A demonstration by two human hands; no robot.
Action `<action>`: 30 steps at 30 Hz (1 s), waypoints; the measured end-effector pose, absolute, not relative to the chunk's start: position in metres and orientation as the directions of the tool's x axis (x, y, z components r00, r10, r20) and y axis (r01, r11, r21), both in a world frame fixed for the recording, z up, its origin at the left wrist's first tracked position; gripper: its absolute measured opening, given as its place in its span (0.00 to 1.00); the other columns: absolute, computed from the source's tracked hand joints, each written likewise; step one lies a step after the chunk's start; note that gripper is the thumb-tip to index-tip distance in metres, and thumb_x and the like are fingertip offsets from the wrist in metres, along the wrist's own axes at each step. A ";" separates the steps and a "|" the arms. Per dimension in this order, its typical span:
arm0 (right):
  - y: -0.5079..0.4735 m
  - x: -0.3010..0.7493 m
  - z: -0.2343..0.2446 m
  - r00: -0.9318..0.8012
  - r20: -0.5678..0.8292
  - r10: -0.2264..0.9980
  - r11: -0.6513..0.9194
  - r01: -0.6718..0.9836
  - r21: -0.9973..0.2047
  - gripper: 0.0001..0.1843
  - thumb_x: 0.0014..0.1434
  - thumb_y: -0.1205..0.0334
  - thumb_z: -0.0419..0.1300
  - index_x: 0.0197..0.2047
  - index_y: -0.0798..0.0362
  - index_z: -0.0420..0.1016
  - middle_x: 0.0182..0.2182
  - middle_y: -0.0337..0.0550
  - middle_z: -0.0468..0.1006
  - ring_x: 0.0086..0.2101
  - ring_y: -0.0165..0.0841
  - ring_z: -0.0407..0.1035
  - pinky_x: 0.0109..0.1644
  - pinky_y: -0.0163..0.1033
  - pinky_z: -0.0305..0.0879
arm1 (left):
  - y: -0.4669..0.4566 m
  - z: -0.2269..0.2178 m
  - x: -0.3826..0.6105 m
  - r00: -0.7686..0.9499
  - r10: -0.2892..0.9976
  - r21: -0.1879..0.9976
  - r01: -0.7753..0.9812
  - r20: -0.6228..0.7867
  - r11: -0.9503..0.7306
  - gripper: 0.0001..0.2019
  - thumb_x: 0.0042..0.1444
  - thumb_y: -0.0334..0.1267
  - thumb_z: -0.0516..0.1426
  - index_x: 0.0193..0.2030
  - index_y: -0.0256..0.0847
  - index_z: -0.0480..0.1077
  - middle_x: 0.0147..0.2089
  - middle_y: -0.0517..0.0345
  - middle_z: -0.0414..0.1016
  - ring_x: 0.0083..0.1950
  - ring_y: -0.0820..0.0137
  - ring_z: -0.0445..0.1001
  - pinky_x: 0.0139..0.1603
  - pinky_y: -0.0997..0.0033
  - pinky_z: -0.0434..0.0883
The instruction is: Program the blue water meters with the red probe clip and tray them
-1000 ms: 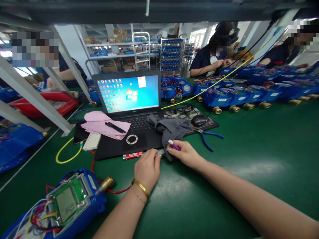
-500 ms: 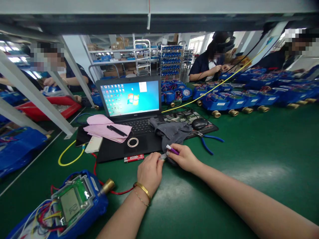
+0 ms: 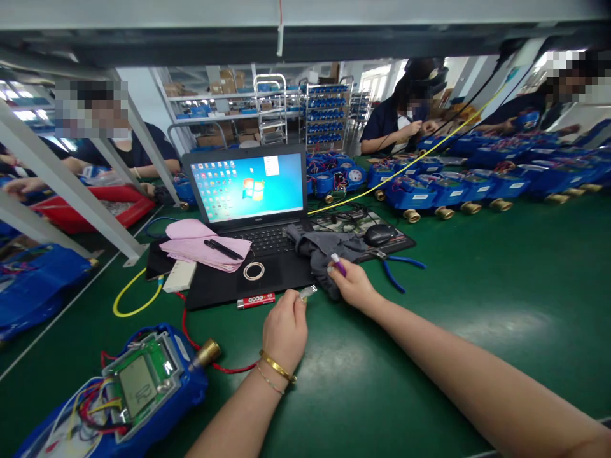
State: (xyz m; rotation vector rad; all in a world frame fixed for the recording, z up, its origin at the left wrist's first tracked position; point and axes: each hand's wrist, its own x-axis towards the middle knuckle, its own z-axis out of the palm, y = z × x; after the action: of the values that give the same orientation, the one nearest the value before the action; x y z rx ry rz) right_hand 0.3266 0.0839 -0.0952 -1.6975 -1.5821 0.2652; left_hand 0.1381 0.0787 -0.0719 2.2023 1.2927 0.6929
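My left hand (image 3: 286,324) pinches a small pale connector-like piece with several metal prongs (image 3: 308,292), its pronged end pointing up and right. A red cord (image 3: 233,369) runs to the left wrist. Closed around a purple pen-like tool with a white end (image 3: 339,264), my right hand (image 3: 358,285) is just right of the piece, apart from it. Behind the right hand a grey cloth (image 3: 329,251) lies over the laptop's corner. At lower left sits a blue meter (image 3: 186,381) with its circuit board, display and wires exposed and a brass fitting (image 3: 207,353).
An open laptop (image 3: 248,191) stands ahead, bearing a pink cloth (image 3: 200,245), black pens and a tape ring (image 3: 254,271). A red lighter-like stick (image 3: 256,301), blue-handled pliers (image 3: 401,267) and a mouse (image 3: 380,234) are nearby. Blue meters (image 3: 453,191) line the right; co-workers sit beyond.
My right hand has drawn away to the right and slightly up with the purple tool, which was touching or close to the pronged piece. The piece now shows more clearly in my left hand.
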 end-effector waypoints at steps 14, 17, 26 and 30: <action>0.138 0.360 -0.098 0.421 0.428 0.799 -0.080 0.781 -0.619 0.20 0.62 0.56 0.57 0.55 0.55 0.64 0.51 0.49 0.68 0.51 0.42 0.63 0.54 0.55 0.60 | 0.078 -0.072 0.132 0.424 0.854 0.719 0.487 0.302 -0.496 0.07 0.61 0.37 0.47 0.36 0.41 0.65 0.34 0.58 0.69 0.35 0.68 0.68 0.35 0.70 0.61; 0.138 0.356 -0.094 0.451 0.427 0.784 -0.057 0.737 -0.673 0.28 0.57 0.53 0.61 0.57 0.55 0.61 0.55 0.52 0.63 0.56 0.48 0.56 0.57 0.59 0.54 | 0.080 -0.072 0.129 0.408 0.846 0.714 0.472 0.342 -0.517 0.09 0.62 0.38 0.46 0.35 0.40 0.65 0.33 0.57 0.68 0.35 0.69 0.67 0.35 0.70 0.62; 0.101 0.304 -0.055 0.112 0.027 0.993 -0.010 0.320 -0.947 0.26 0.61 0.41 0.50 0.29 0.56 0.70 0.23 0.38 0.70 0.24 0.29 0.65 0.30 0.37 0.64 | 0.077 -0.062 0.123 0.299 0.782 0.675 0.394 0.547 -0.624 0.10 0.62 0.38 0.48 0.42 0.41 0.69 0.39 0.53 0.68 0.43 0.66 0.67 0.45 0.63 0.66; 0.074 0.266 -0.039 -0.275 -0.146 0.950 -0.133 0.065 -0.989 0.33 0.51 0.30 0.53 0.26 0.57 0.69 0.19 0.39 0.68 0.20 0.28 0.62 0.20 0.31 0.52 | 0.064 -0.045 0.112 0.230 0.760 0.624 0.453 0.608 -0.637 0.11 0.61 0.34 0.49 0.46 0.44 0.70 0.44 0.52 0.68 0.48 0.64 0.66 0.49 0.60 0.66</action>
State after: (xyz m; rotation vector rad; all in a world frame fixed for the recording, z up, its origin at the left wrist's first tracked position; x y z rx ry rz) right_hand 0.2664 0.0744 -0.0394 -1.2022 -1.3819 1.5038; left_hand 0.1120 0.0637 -0.0447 2.1930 1.1281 1.3665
